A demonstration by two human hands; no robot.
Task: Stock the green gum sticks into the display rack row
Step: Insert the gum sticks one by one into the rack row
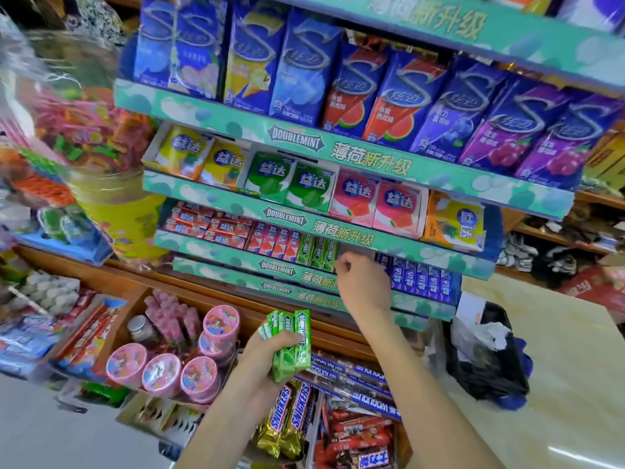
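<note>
Three green gum sticks (317, 253) stand upright in the display rack row (236, 247), packed side by side between the red-and-white sticks (274, 241) on their left, four of them showing, and a bare gap on their right. Past that gap stands a file of about six blue sticks (419, 279).

The right hand (363, 282) reaches up to that row with its fingers curled in a nearly closed grip, fingertips just beside the rightmost green stick; whether they pinch anything cannot be told, since the knuckles hide the tips.

Lower down, the left hand (267, 358) has a firm closed grip around a bundle of green gum sticks (291, 343), at least four, held upright with their tops fanning out above the thumb.

The rack (372, 164) has larger gum packs on the shelves above. Under the hands lie two gold-wrapped chocolate bars (287, 421), and to the left stand five round pink tubs (189, 363) in a wooden tray.
</note>
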